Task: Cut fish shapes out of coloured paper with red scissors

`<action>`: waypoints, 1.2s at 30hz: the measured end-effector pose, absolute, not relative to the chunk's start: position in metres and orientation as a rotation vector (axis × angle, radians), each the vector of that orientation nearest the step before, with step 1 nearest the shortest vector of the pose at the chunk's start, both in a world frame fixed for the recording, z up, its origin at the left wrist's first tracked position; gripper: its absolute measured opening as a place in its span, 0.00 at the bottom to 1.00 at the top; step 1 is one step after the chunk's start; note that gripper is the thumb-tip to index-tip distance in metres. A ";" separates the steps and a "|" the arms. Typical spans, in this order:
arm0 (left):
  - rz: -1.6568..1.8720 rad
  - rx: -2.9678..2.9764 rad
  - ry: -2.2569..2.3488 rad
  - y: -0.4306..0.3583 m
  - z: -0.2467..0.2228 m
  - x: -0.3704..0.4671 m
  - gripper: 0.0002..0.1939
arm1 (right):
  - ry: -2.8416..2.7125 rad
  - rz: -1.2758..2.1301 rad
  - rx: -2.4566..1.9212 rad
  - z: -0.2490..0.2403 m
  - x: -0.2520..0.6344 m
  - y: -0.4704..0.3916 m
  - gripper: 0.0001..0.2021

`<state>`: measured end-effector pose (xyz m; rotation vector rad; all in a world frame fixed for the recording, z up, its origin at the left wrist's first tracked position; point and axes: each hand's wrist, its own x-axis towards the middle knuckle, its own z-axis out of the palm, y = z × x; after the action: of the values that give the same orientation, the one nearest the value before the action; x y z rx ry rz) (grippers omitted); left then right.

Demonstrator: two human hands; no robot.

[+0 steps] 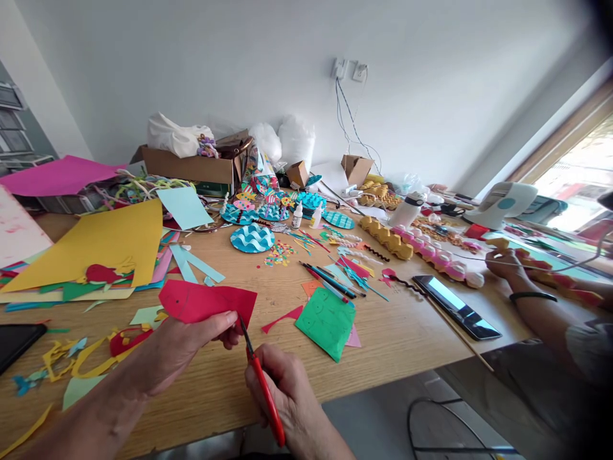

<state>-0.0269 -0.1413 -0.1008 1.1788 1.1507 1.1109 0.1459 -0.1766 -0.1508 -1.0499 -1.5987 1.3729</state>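
Observation:
A piece of red paper [205, 301] with faint pencil lines and a small dot near its left end is pinched in my left hand [211, 329]. My right hand [282, 377] grips red-handled scissors [266, 396], whose dark blades meet the paper's lower edge close to my left fingertips. The fingers inside the handle loops are partly hidden. Just right of the scissors, a thin red paper scrap [283, 318] lies on the table. Beyond it is a green paper piece [326, 322] with drawn outlines.
Yellow paper [96, 246] and cut scraps lie at left. Pens [335, 281], glue bottles [297, 216] and blue wavy-patterned discs [252, 237] are farther back. A phone [457, 306] lies at right, near another person's hand [506, 263] and a painted egg-carton strip [440, 259].

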 end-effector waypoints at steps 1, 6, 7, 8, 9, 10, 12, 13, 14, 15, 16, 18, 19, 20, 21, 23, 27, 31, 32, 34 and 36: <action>1.108 1.183 1.155 -0.141 -0.101 -0.027 0.08 | -1.601 1.374 -1.049 -0.150 0.146 -0.177 0.18; 1.094 1.225 1.163 -0.139 -0.102 -0.028 0.08 | -1.586 1.396 -1.060 -0.150 0.146 -0.178 0.18; 1.095 1.231 1.154 -0.139 -0.102 -0.028 0.08 | -1.582 1.400 -1.066 -0.149 0.146 -0.178 0.18; 1.095 1.233 1.145 -0.139 -0.102 -0.028 0.08 | -1.580 1.401 -1.069 -0.149 0.145 -0.178 0.19; 1.095 1.230 1.134 -0.139 -0.102 -0.028 0.08 | -1.581 1.403 -1.071 -0.148 0.145 -0.178 0.19; 1.093 1.224 1.125 -0.140 -0.102 -0.028 0.09 | -1.584 1.405 -1.072 -0.147 0.145 -0.178 0.20; 1.078 1.222 1.111 -0.140 -0.101 -0.028 0.08 | -1.596 1.403 -1.068 -0.145 0.145 -0.178 0.20; 1.067 1.229 1.105 -0.140 -0.101 -0.029 0.08 | -1.601 1.402 -1.066 -0.144 0.146 -0.178 0.20; 1.060 1.233 1.104 -0.140 -0.100 -0.029 0.08 | -1.604 1.402 -1.065 -0.144 0.146 -0.178 0.20; 1.062 1.235 1.103 -0.140 -0.100 -0.029 0.07 | -1.606 1.401 -1.066 -0.145 0.146 -0.178 0.20; 1.065 1.234 1.101 -0.139 -0.100 -0.029 0.07 | -1.608 1.399 -1.064 -0.146 0.146 -0.178 0.20; 1.076 1.225 1.106 -0.139 -0.100 -0.028 0.07 | -1.613 1.392 -1.062 -0.147 0.146 -0.178 0.20; 1.080 1.222 1.112 -0.139 -0.100 -0.028 0.07 | -1.615 1.384 -1.063 -0.148 0.146 -0.177 0.20; 1.079 1.223 1.119 -0.139 -0.100 -0.027 0.07 | -1.614 1.376 -1.065 -0.148 0.146 -0.177 0.20; 1.075 1.225 1.129 -0.139 -0.099 -0.026 0.08 | -1.611 1.369 -1.066 -0.148 0.147 -0.177 0.20; 1.086 1.222 1.160 -0.141 -0.098 -0.023 0.08 | -1.604 1.362 -1.060 -0.148 0.147 -0.177 0.19; 1.151 1.218 1.203 -0.143 -0.097 -0.021 0.07 | -1.615 1.360 -1.031 -0.148 0.148 -0.177 0.19; 1.062 1.266 1.183 -0.142 -0.100 -0.026 0.10 | -1.592 1.373 -1.055 -0.148 0.147 -0.178 0.19; 1.052 1.275 1.181 -0.141 -0.102 -0.027 0.10 | -1.592 1.377 -1.058 -0.147 0.147 -0.178 0.19; 1.058 1.276 1.186 -0.139 -0.104 -0.029 0.10 | -1.599 1.380 -1.055 -0.146 0.147 -0.178 0.19; 1.052 1.271 1.187 -0.139 -0.104 -0.030 0.11 | -1.614 1.380 -1.042 -0.145 0.148 -0.178 0.19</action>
<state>-0.0303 -0.1387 -0.1042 1.2713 1.1866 1.0522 0.1480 -0.1784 -0.1448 -1.0417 -1.6142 1.3801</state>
